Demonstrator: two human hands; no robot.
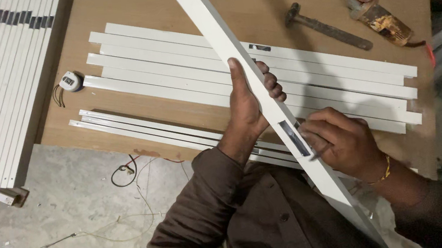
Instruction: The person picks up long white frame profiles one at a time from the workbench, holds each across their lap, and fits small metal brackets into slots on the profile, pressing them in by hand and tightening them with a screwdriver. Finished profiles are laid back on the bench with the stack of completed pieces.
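A long white metal bar (242, 64) slants across the view from the top edge down to the lower right, raised above the table (175, 3) and the person's lap. It is flat-faced and painted white, with a narrow rectangular slot (294, 138) cut through its face near the lower third, showing dark inside. The left hand (249, 102) is closed around the bar just above the slot, thumb along its left edge, fingers curled over the right. The right hand (337, 139) rests beside the slot with fingertips pinched on a small thin tool or part there; what it is cannot be told.

Under the bar, a row of similar white bars (171, 63) lies side by side on the wooden table, and two thinner strips (139, 124) lie near its front edge. A stacked bundle of bars (3, 86) overhangs the table's left end. Bare wood shows along the top, where a hammer (325, 26) and an angle grinder (379, 14) lie well apart from the hands. A small tape measure (70, 81) sits left of the row. Loose wires (127, 172) trail over the concrete floor (77, 210) below.
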